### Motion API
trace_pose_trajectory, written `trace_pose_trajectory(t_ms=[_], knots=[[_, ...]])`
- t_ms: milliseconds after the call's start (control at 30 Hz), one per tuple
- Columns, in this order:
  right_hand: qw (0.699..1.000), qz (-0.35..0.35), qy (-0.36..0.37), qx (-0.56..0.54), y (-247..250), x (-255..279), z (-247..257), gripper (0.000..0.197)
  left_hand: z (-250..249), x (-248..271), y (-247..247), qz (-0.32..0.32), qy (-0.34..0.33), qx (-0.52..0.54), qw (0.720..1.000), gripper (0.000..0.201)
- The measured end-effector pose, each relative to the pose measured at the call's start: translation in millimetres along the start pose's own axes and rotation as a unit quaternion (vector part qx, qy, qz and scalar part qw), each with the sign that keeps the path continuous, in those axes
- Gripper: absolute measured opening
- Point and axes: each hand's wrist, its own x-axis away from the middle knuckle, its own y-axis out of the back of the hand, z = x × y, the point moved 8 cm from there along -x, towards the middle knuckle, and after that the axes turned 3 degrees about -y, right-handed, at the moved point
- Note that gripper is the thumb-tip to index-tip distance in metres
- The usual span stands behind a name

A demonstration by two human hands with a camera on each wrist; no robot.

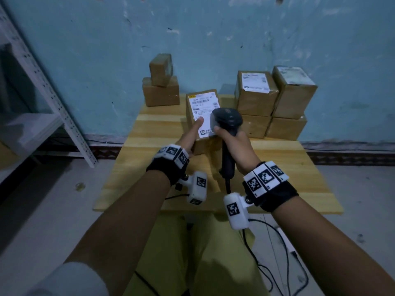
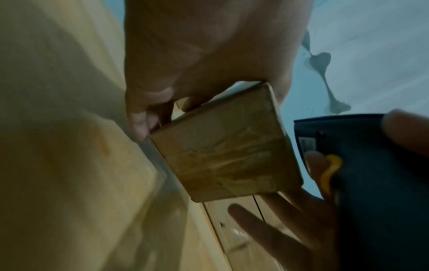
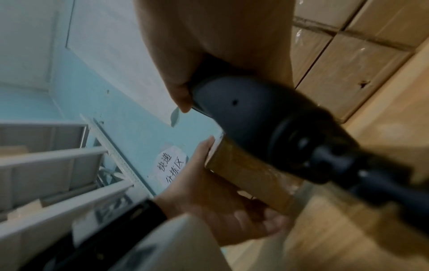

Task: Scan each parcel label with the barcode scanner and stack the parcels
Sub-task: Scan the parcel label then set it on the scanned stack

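My left hand [image 1: 192,135] grips a brown cardboard parcel [image 1: 203,116] tilted up off the wooden table [image 1: 277,167], thumb lying on its white label [image 1: 205,107]. The left wrist view shows the parcel's taped end [image 2: 227,155] with my fingers curled behind it. My right hand [image 1: 233,142] grips the handle of a dark barcode scanner [image 1: 227,119], whose head sits over the label's right edge. The right wrist view shows the scanner handle [image 3: 267,119] and the parcel [image 3: 250,179] beyond it. A yellow trigger [image 2: 329,174] sits under my finger.
Two small parcels [image 1: 161,86] are stacked at the table's back left. Several larger parcels [image 1: 273,99] are stacked two high at the back right. A metal shelf [image 1: 42,92] stands to the left against the blue wall. The scanner cable [image 1: 267,253] trails to the floor.
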Motion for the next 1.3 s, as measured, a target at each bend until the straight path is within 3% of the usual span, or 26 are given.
trace_pose_trajectory(t_ms=[133,300,400,667,933,1300], knots=[[1.0,-0.03,0.006,-0.004,22,16,-4,0.011,21,8,-24,-0.005,0.027,-0.005,1.0,0.077],[0.996,-0.072,0.009,-0.044,67,43,-5,0.013,13,29,-78,0.048,0.006,0.006,0.999,0.049],[0.992,-0.11,0.009,-0.055,101,56,-11,0.016,14,42,-115,0.08,0.012,-0.045,0.996,0.062],[0.974,-0.205,-0.017,-0.092,186,73,-34,0.027,14,58,-212,0.176,0.001,-0.027,0.984,0.054],[0.967,-0.227,-0.035,-0.109,213,67,-40,0.036,5,47,-247,0.203,-0.021,-0.019,0.979,0.055],[0.972,-0.214,-0.063,-0.079,223,47,-41,0.015,0,34,-258,0.196,-0.027,0.002,0.98,0.054]])
